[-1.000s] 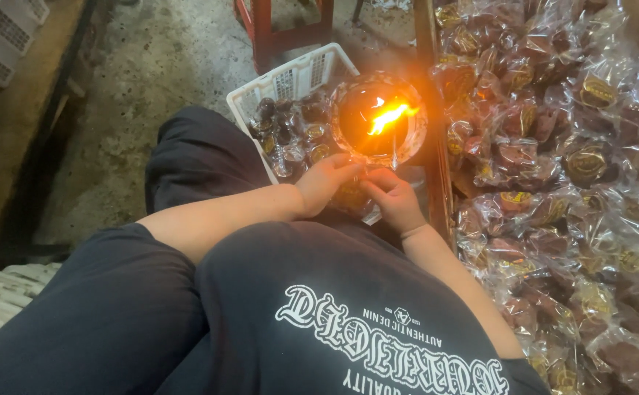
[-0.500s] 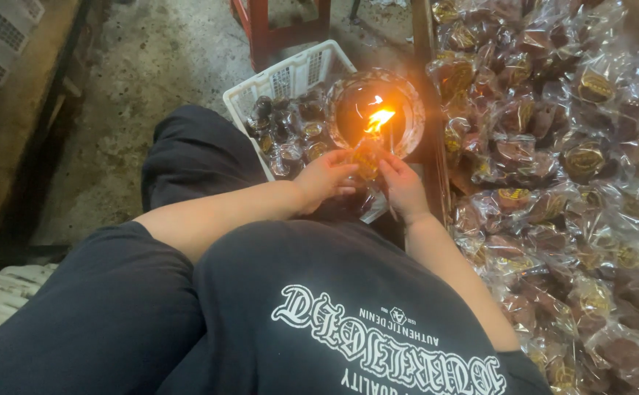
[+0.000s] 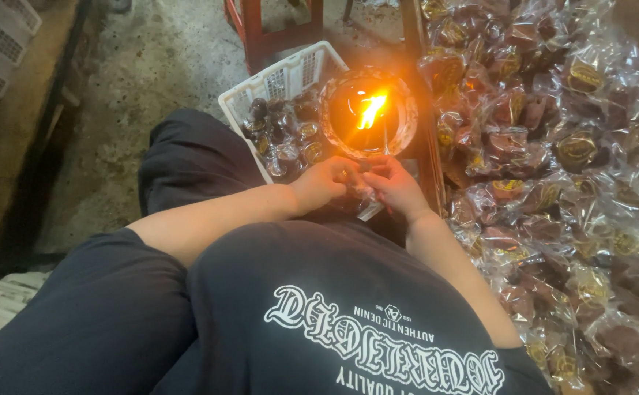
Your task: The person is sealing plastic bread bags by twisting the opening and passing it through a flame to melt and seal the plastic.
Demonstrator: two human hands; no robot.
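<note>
The white basket (image 3: 284,80) of wrapped sweets sits just left of our knees, within reach. Our left hand (image 3: 324,183) and right hand (image 3: 395,186) meet just below the flame (image 3: 370,110) in its round bowl (image 3: 367,113), fingers curled, pinching one clear wrapper (image 3: 367,201) between them. The unsorted heap of packets (image 3: 553,161) lies right.

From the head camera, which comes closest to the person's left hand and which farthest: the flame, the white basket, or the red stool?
From the left hand:
1. Flame, in the round bowl just above the hand, slightly to its right.
2. White basket, up and to the left; its near contents rival the flame, but its rim lies farther.
3. Red stool, at the top of the view, beyond the basket.
</note>
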